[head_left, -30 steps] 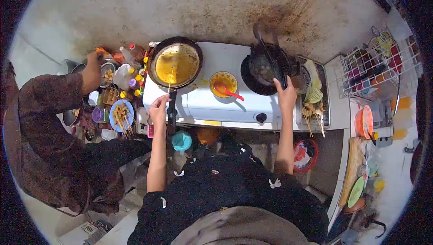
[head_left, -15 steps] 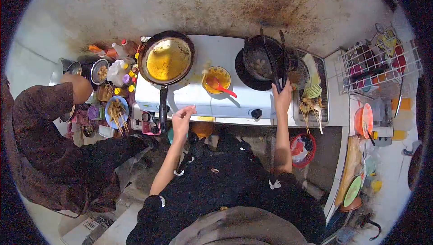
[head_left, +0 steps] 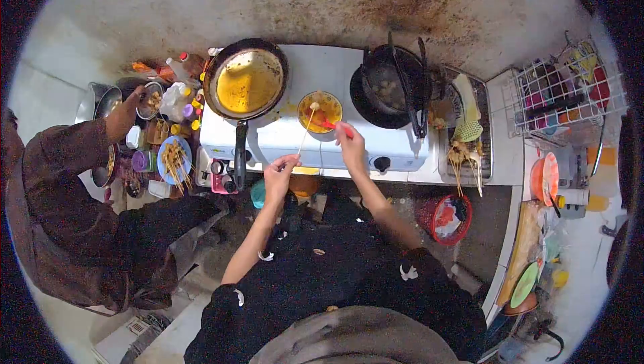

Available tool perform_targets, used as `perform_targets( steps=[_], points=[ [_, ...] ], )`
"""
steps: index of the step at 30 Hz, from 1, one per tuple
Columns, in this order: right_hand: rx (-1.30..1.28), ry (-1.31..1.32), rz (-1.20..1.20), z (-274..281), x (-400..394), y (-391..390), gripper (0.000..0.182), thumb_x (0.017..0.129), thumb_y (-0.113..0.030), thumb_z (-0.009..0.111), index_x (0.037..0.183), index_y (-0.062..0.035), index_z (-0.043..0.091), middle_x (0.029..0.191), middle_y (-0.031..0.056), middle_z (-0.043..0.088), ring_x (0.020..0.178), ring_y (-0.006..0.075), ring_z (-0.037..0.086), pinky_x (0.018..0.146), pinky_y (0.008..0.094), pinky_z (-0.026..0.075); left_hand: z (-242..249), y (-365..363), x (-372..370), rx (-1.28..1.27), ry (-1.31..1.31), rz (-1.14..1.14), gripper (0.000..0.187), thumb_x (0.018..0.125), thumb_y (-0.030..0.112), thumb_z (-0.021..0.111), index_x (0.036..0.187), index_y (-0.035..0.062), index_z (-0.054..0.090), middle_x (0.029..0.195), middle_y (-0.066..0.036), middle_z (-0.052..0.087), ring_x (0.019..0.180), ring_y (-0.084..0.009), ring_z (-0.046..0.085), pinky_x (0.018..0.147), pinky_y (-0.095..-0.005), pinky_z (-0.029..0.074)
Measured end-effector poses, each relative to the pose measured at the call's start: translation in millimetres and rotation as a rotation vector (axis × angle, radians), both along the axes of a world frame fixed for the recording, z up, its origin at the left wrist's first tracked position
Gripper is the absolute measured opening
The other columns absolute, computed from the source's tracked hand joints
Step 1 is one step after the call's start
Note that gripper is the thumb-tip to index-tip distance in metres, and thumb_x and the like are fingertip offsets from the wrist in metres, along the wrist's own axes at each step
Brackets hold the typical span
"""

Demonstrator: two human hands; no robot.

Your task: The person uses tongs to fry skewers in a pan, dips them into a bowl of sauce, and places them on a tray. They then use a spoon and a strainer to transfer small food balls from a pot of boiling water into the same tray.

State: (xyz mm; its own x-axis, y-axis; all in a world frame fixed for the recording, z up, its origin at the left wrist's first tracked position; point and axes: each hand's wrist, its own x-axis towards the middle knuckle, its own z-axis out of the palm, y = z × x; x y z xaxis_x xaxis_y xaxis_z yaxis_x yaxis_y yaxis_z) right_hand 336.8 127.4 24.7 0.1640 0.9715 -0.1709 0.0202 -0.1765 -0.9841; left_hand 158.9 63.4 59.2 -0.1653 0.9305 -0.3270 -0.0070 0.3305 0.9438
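My left hand (head_left: 282, 173) pinches the lower end of a thin skewer (head_left: 305, 135). A small pale piece of food on the skewer's tip is over the patterned bowl (head_left: 340, 110), which has orange-yellow liquid in it. My right hand (head_left: 353, 148) is closed round the handle of a red spoon (head_left: 330, 125), whose head is in the bowl. To the left of the bowl is a frying pan (head_left: 249, 86) with yellow oil. At the right, black tongs (head_left: 414, 99) lean across a dark pot (head_left: 376, 81) with small round pieces in it.
Both pans stand on a white stove (head_left: 322, 156). Skewers (head_left: 463, 154) lie on a metal tray at the right, and more on a blue plate (head_left: 176, 161) at the left. A co-worker's arm (head_left: 119, 123) reaches over pans there. A red basket (head_left: 448, 220) stands below the counter.
My right hand has left the tongs at the pot and moved left to the red spoon. My left hand has shifted slightly right, with the skewer's tip over the bowl.
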Motion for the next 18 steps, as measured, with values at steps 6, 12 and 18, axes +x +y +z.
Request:
perform_targets(
  steps=[6,12,18],
  points=[
    [0.226,-0.403,-0.046,13.0,14.8,16.7,0.02,0.082,-0.019,0.049,0.091,-0.0022,0.055,0.072,0.0123,0.06,0.062,0.0206,0.058,0.056,0.0304,0.044,-2.4,-2.0,-4.6,0.033,0.029,-0.005,0.019,0.077,0.016,0.057,0.084,-0.0013,0.061,0.071,-0.002,0.06,0.068,-0.0061,0.05,0.068,-0.0203,0.038],
    [0.381,-0.482,0.058,19.1,12.7,20.7,0.017,0.084,-0.017,0.047,0.087,-0.0016,0.053,0.077,0.0132,0.06,0.065,0.0206,0.058,0.058,0.03,0.044,3.8,-3.1,-10.0,0.002,0.044,0.009,0.019,0.077,0.016,0.057,0.085,-0.0002,0.061,0.072,-0.001,0.06,0.069,-0.0059,0.05,0.066,-0.0189,0.037],
    [0.13,-0.11,0.002,-2.5,28.1,18.2,0.018,0.086,-0.017,0.044,0.085,-0.0019,0.053,0.061,0.0038,0.051,0.055,0.0088,0.048,0.051,0.0234,0.04,-6.9,5.3,-14.3,0.044,0.044,-0.023,0.019,0.078,0.017,0.055,0.086,0.0013,0.062,0.073,0.0,0.059,0.068,-0.0054,0.049,0.065,-0.0183,0.035]
  ],
)
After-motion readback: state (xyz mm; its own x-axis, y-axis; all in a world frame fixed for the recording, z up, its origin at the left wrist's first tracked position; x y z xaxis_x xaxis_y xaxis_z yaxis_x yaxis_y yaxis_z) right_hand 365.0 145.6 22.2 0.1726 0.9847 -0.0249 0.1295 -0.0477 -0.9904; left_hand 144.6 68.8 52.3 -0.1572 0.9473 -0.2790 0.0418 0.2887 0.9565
